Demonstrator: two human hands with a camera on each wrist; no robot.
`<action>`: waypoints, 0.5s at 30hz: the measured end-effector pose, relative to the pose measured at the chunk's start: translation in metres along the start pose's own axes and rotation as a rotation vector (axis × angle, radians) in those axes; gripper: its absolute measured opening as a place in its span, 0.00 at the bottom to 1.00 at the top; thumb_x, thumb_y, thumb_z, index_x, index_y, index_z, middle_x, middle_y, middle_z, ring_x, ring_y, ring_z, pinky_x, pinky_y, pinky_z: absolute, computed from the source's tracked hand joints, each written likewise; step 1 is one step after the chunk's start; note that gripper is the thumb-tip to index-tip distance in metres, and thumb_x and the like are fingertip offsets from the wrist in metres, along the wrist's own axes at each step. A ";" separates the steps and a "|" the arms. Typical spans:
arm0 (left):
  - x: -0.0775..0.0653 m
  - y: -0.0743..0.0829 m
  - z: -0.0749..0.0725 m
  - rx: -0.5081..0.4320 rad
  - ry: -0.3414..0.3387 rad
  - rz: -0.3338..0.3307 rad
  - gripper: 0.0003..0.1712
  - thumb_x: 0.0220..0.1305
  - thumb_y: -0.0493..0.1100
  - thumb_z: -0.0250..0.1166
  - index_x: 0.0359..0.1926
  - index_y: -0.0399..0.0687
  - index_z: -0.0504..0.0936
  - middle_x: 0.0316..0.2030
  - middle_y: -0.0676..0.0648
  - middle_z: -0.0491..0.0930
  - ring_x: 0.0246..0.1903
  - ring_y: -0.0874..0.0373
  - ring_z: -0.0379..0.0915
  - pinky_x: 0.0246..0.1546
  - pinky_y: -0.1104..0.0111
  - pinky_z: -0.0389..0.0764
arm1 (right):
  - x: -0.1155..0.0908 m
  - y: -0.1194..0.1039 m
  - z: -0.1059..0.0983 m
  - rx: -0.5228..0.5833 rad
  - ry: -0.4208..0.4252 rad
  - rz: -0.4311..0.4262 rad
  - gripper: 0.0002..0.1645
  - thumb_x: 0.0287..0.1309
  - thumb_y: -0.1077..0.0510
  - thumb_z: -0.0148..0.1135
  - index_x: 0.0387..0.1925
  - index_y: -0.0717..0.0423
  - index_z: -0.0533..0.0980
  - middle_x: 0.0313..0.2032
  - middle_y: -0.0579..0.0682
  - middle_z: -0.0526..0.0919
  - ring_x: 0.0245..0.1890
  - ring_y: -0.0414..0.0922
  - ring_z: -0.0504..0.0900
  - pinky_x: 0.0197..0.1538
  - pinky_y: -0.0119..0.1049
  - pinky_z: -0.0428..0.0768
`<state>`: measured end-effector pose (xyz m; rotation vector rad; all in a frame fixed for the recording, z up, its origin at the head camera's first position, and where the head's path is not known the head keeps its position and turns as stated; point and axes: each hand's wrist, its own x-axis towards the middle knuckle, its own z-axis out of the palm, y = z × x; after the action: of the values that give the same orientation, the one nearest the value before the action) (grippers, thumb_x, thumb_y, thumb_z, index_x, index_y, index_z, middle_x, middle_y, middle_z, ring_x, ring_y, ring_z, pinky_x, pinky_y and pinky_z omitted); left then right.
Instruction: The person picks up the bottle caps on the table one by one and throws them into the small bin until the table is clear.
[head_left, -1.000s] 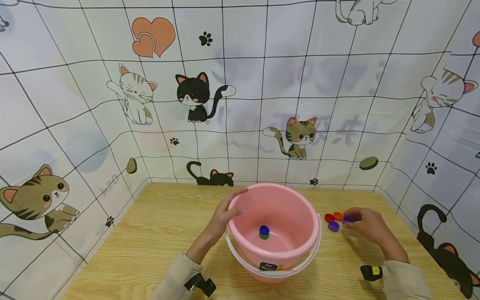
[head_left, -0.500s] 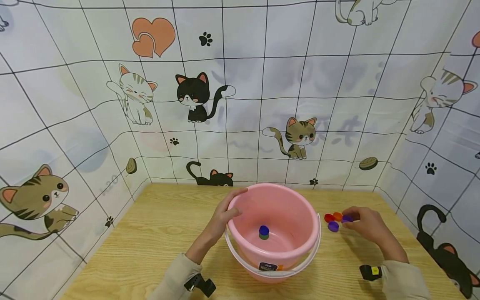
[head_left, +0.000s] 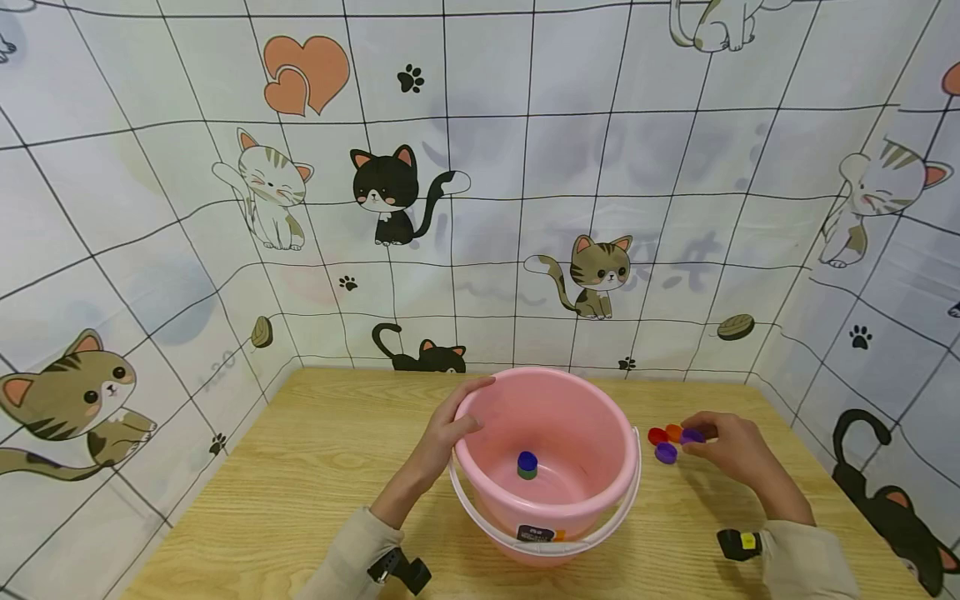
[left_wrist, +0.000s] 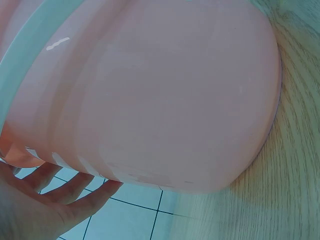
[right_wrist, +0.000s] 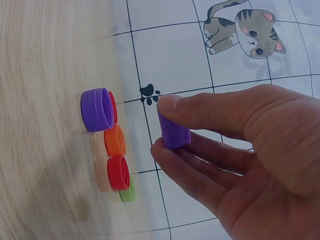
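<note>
Head view: hands apart, bucket between

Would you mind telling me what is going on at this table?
A person's left hand grips a pink bucket by its rim; the right hand pinches a purple cap off to the bucket's right. Near it on the table are another purple cap, two red caps, an orange cap and a green cap. Inside the bucket is a small blue-and-green item.

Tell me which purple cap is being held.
The purple cap pinched in the right hand; the other purple cap rests on the table, untouched.
</note>
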<state>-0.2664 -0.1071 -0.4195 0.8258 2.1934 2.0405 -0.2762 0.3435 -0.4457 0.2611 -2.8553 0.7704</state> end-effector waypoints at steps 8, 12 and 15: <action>0.000 0.001 0.001 0.003 0.009 -0.002 0.37 0.63 0.43 0.54 0.75 0.55 0.67 0.72 0.40 0.68 0.61 0.37 0.75 0.53 0.43 0.84 | 0.000 -0.002 -0.002 0.001 -0.010 -0.012 0.19 0.56 0.60 0.74 0.47 0.67 0.83 0.39 0.57 0.89 0.40 0.55 0.87 0.38 0.41 0.83; 0.000 0.001 0.001 0.004 0.005 -0.006 0.37 0.63 0.43 0.54 0.75 0.56 0.68 0.72 0.41 0.68 0.61 0.37 0.74 0.54 0.42 0.83 | 0.000 -0.003 -0.002 -0.001 -0.010 -0.019 0.19 0.56 0.60 0.74 0.47 0.67 0.83 0.38 0.56 0.89 0.40 0.55 0.87 0.38 0.41 0.83; 0.000 0.001 0.001 0.003 0.003 -0.005 0.37 0.63 0.43 0.54 0.75 0.56 0.68 0.72 0.41 0.68 0.61 0.37 0.74 0.54 0.42 0.83 | 0.000 -0.004 -0.003 -0.006 -0.003 -0.028 0.18 0.56 0.60 0.74 0.47 0.67 0.84 0.38 0.56 0.89 0.40 0.55 0.87 0.38 0.42 0.83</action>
<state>-0.2658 -0.1062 -0.4184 0.8171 2.1984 2.0378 -0.2746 0.3416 -0.4417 0.3013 -2.8496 0.7566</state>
